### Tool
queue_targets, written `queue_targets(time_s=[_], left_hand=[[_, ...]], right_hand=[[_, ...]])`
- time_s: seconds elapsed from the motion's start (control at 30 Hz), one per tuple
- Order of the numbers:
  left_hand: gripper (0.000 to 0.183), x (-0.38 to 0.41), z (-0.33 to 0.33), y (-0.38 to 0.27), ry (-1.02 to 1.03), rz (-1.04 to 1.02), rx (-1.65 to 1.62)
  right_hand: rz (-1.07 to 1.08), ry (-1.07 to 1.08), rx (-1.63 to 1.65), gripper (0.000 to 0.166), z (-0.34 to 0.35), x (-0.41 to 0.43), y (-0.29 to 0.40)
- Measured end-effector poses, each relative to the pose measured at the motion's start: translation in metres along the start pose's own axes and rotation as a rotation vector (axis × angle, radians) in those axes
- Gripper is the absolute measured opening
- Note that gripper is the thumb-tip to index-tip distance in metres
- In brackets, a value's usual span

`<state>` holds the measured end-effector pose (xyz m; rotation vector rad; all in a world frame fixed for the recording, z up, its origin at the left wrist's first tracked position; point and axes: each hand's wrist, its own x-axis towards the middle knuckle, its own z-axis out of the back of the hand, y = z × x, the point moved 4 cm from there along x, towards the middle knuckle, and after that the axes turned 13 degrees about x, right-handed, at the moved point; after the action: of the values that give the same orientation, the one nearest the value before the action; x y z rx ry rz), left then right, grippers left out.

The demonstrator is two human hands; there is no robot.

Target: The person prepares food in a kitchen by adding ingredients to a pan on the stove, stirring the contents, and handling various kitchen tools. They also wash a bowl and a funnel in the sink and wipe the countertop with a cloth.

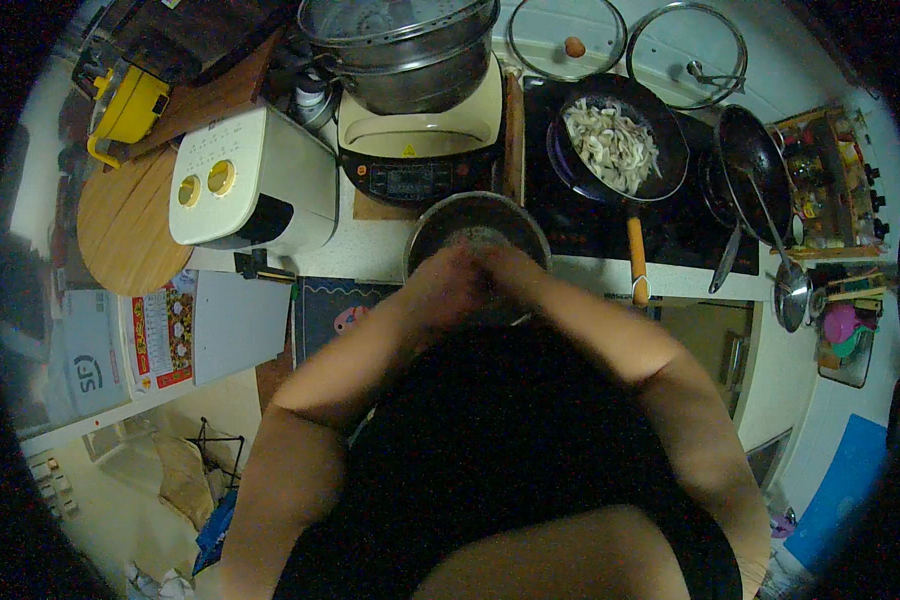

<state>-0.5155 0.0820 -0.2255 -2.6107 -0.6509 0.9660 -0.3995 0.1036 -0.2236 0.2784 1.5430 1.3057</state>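
Note:
My left hand (456, 276) and my right hand (508, 268) meet over a round metal bowl (429, 225) at the front of the counter. Both are blurred and dim. Whether anything is held between them cannot be made out. The bowl's far rim and dark inner wall show beyond my fingers, while its near side is hidden by my hands and forearms. Something pale and indistinct (480, 236) shows inside it, just past my fingertips. To the right, a dark frying pan (671, 161) holds pale sliced mushrooms or similar strips (613, 146).
The pan sits on a black cooktop (585, 240), its wooden handle (637, 255) jutting over the front edge. A wok (757, 180) with a ladle stands right. Behind the bowl, a steamer pot (412, 75) rests on a cream appliance (420, 133). An air fryer (255, 180) stands left.

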Motion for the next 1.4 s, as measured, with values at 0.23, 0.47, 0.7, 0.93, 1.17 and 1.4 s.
queue_targets(time_s=[0.23, 0.47, 0.7, 0.93, 1.17, 1.4], left_hand=[[0.038, -0.028, 0.026, -0.057, -0.43, -0.115, 0.649], [0.031, -0.035, 0.017, -0.055, -0.535, -0.213, 0.795], [0.036, -0.03, 0.018, -0.057, -0.534, -0.123, 1.155], [0.039, -0.029, 0.013, -0.058, -0.579, -0.122, 1.294], [0.041, -0.022, 0.03, -0.05, -0.563, -0.18, 1.084], [0.052, 0.007, 0.021, -0.035, -0.468, -0.203, 2.014]], right_hand=[[0.246, -0.177, -0.108, 0.03, 0.022, 0.015, -0.023], [0.415, -0.25, -0.277, 0.036, 0.022, -0.005, 0.006], [0.143, -0.226, -0.417, 0.04, 0.018, 0.001, 0.006], [0.228, -0.223, -0.483, 0.028, 0.029, 0.017, -0.018], [0.447, -0.866, -0.271, 0.024, 0.162, -0.056, 0.078], [0.176, -0.893, -0.892, 0.032, 0.179, -0.068, 0.073]])
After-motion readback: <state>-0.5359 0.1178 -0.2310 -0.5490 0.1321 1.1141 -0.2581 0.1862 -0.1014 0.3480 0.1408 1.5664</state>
